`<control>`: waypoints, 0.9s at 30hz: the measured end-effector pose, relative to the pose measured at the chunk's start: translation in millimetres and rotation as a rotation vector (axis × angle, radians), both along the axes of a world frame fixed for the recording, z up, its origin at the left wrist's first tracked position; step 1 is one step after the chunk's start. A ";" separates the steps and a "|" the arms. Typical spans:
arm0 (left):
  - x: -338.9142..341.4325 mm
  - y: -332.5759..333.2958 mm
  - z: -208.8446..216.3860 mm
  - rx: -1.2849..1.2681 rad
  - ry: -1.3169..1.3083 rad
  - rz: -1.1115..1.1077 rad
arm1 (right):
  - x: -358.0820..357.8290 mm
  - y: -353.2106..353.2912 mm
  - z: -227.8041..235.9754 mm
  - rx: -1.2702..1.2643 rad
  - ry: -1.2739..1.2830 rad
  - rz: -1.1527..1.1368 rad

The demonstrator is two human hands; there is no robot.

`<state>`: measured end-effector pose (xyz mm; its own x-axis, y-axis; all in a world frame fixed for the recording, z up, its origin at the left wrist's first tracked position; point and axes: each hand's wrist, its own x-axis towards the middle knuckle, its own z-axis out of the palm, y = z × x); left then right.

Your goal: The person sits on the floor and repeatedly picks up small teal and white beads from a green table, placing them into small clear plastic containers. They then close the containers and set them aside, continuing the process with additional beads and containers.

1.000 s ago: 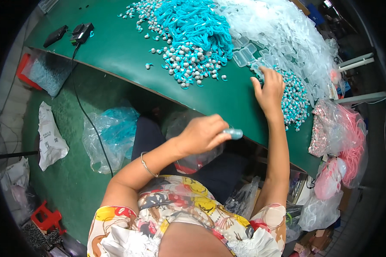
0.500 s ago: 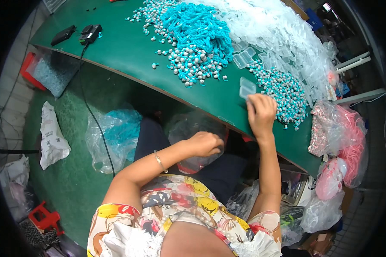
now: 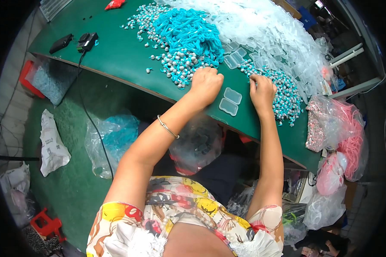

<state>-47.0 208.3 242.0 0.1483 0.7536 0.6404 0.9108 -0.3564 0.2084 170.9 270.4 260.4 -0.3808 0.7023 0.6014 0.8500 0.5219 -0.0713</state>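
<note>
A small clear plastic case (image 3: 228, 107) lies opened flat on the green table, between my two hands and touched by neither. My left hand (image 3: 206, 85) is at the near right edge of a pile of silver-grey beads with teal ends (image 3: 180, 64); its fingers curl down and their tips are hidden. My right hand (image 3: 263, 92) rests at the left side of a heap of small teal-and-grey pieces (image 3: 287, 100), thumb and fingers drawn together. What either hand holds, if anything, I cannot make out. Bundled teal cords (image 3: 188, 30) lie beyond the beads.
A large heap of clear plastic cases (image 3: 270, 34) covers the far right of the table (image 3: 116, 55). Bags of pink cords (image 3: 351, 141) hang at the right edge. A black device (image 3: 87, 42) trails a cable at the left. Plastic bags sit on the floor below.
The clear case has left my right hand and now lies opened on the table. My left hand has risen from my lap to the beads; my right hand has shifted to the heap.
</note>
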 end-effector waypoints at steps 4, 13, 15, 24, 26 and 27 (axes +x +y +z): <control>-1.2 -8.7 -0.5 0.030 -0.035 0.023 | -7.4 33.6 -9.7 0.049 -0.150 -0.124; -2.9 -24.6 -3.2 -0.020 -0.055 0.029 | -15.7 46.4 -5.9 0.028 -0.316 -0.009; -0.3 -26.9 -1.7 -0.057 -0.081 0.053 | -12.2 37.5 -1.4 0.070 -0.268 0.039; -2.2 -49.7 2.4 -0.348 -0.667 -0.284 | -9.4 -73.4 10.1 -0.319 0.388 0.216; 1.9 -54.6 6.1 -0.393 -0.672 -0.311 | -11.2 -95.6 6.3 -0.337 0.365 0.242; 6.0 -53.7 5.6 -0.360 -0.651 -0.318 | -13.0 -102.9 5.7 -0.378 0.366 0.223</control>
